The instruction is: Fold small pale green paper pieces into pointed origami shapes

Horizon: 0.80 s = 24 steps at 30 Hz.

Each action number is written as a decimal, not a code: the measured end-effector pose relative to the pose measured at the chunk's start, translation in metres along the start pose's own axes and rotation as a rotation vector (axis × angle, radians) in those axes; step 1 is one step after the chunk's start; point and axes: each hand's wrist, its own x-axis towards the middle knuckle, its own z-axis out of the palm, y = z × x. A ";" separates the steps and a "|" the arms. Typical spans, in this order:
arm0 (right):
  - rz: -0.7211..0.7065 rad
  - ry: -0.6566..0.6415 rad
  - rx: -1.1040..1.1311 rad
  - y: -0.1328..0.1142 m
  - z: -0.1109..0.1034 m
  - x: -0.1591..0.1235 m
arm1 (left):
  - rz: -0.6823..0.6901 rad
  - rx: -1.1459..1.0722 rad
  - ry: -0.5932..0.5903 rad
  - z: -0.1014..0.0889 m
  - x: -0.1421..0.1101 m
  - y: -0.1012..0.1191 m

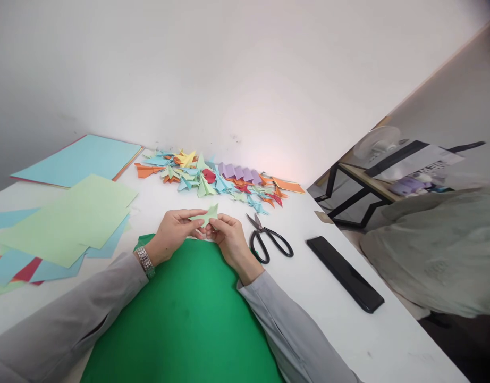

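Note:
Both my hands hold a small folded piece of pale green paper (208,214) just above the far edge of a large green sheet (189,319). My left hand (174,232) pinches the paper from the left, thumb on top; a metal watch sits on that wrist. My right hand (229,238) pinches its right lower part with fingers curled. Both arms are in grey sleeves. The paper's tip points up and away from me.
Black scissors (269,242) lie right of my right hand. A black flat case (344,274) lies further right near the table edge. Several folded coloured paper shapes (213,178) are heaped at the back. Loose pale green and blue sheets (69,218) lie on the left.

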 end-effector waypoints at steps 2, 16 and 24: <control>-0.002 0.015 -0.004 0.000 0.000 0.000 | 0.000 0.019 0.004 0.000 0.000 0.000; -0.018 0.014 -0.010 0.001 -0.001 0.001 | 0.030 0.040 -0.017 0.004 -0.003 0.006; -0.034 0.033 -0.055 0.002 -0.001 0.001 | 0.007 0.028 0.031 0.001 0.000 0.001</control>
